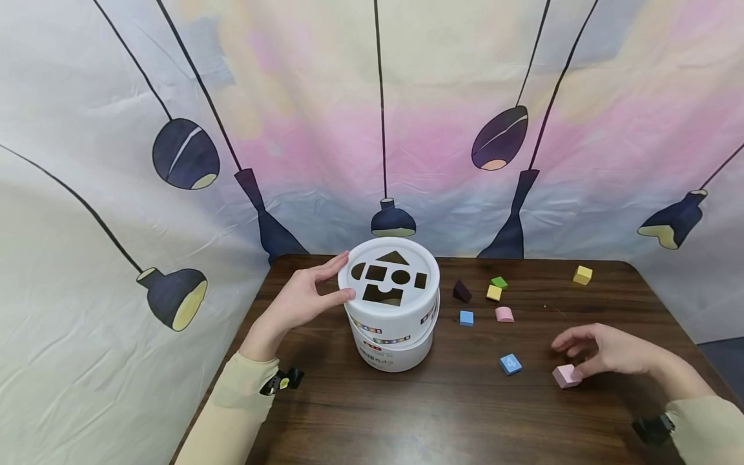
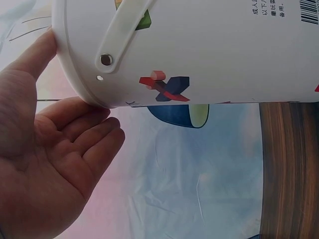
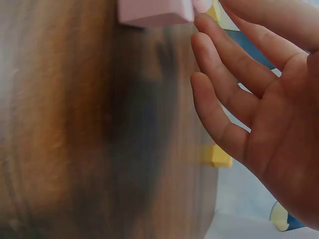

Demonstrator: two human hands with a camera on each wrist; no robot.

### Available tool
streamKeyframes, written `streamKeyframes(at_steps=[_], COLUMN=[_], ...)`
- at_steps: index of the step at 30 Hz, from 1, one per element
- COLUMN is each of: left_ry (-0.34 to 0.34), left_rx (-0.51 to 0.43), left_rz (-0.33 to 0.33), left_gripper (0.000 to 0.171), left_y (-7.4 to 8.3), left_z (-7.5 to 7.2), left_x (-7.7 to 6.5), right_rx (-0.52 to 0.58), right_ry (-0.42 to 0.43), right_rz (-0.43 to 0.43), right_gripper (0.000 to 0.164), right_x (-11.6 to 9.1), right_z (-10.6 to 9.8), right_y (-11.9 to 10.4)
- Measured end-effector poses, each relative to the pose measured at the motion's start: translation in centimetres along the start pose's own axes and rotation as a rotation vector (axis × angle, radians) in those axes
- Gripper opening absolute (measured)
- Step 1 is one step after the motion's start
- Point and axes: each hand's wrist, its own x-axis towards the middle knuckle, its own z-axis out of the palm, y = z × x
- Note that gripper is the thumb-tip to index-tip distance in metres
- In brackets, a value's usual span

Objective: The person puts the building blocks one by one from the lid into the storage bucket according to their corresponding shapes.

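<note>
A white round bucket (image 1: 389, 358) stands on the table, its lid (image 1: 417, 300) cut with shaped holes. My left hand (image 1: 296, 297) touches the left side of the lid's rim with thumb and fingertips, fingers mostly straight. The left wrist view shows the palm turned up beside the bucket's white handle (image 2: 119, 40). Over on the right, my right hand (image 1: 622, 352) is at a pale pink block (image 1: 564, 376), the thumb at its right edge. The other fingers are spread loosely above the table, not wrapped round that block (image 3: 152, 11).
Right of the bucket lie a blue block with a number (image 1: 510, 364), a small blue block (image 1: 466, 318), a pink rounded block (image 1: 504, 314), a yellow block (image 1: 494, 293), a green block (image 1: 498, 282) and a dark wedge (image 1: 462, 291). Another yellow block (image 1: 582, 275) lies near the back edge.
</note>
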Motion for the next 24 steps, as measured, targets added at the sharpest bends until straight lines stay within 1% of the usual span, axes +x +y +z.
streamKeyframes(at_steps=[5,9,14,24], left_ry=[0.000,0.001,0.000,0.004], left_rx=[-0.003,0.000,-0.006,-0.011], left_rz=[-0.007,0.004,0.020,0.022], left_gripper=[0.077,0.077,0.077,0.077], left_y=[0.0,0.0,0.0,0.0], left_z=[0.0,0.0,0.1,0.1], left_x=[0.0,0.0,0.0,0.0], right_rx=[0.074,0.107,0.087,0.066], right_ry=[-0.042,-0.058,-0.059,-0.056], right_rz=[-0.001,-0.002,-0.004,0.029], right_gripper=[0.049,0.049,0.046,0.037], right_x=[-0.4,-0.3,-0.2,-0.1], right_z=[0.6,0.9,1.2,1.8], right_y=[1.0,1.4,1.7,1.7])
